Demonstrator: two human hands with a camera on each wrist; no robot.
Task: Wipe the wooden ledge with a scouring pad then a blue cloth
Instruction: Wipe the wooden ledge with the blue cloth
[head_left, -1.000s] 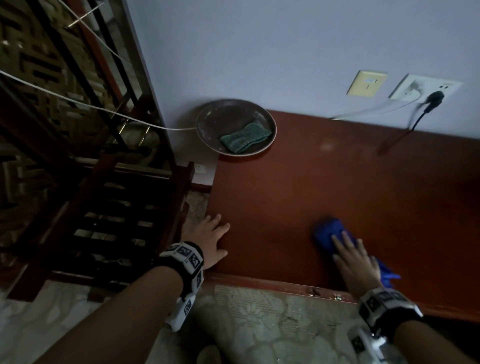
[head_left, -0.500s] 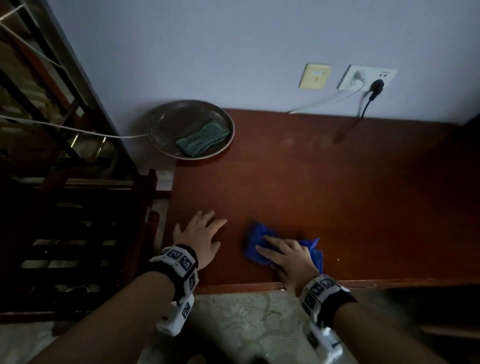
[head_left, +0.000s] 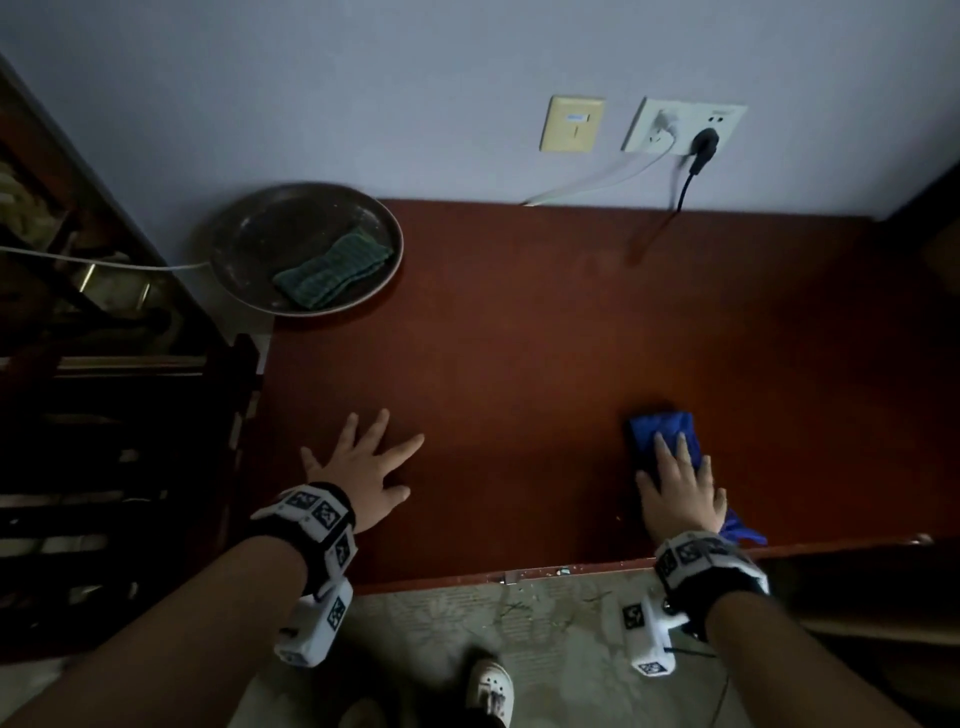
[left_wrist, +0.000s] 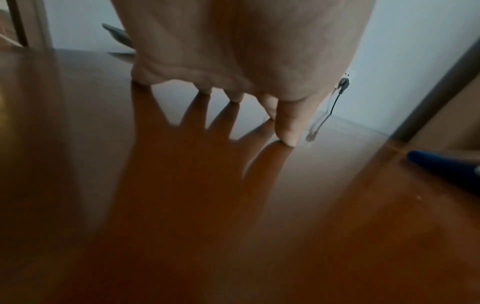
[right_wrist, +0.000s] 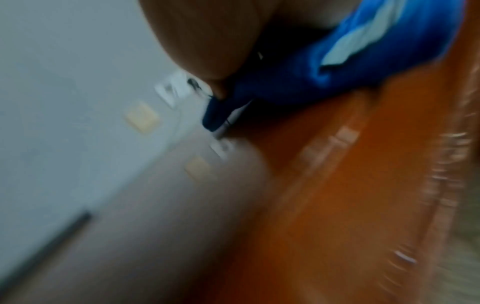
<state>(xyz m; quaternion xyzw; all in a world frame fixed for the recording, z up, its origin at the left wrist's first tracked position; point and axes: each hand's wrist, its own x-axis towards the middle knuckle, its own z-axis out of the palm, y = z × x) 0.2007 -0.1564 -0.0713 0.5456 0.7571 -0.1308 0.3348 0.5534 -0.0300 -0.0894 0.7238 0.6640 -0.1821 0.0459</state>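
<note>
Fingers of the right hand (head_left: 681, 488) lay straight on the blue cloth (head_left: 666, 430), pressing it on the wooden ledge (head_left: 545, 364). Left hand (head_left: 363, 470) rested flat, fingers spread. Scouring pad (head_left: 332, 270) lay in the dish (head_left: 249, 234).

No readable text, brand or number anywhere I can see. Only signs are the black-and-white square marker tags on my wrist bands (head_left: 317, 512) and the white camera housings (head_left: 647, 642) below them: patterns, not letters. The yellow wall plate (head_left: 571, 123) has a tiny mark, too small to read.
</note>
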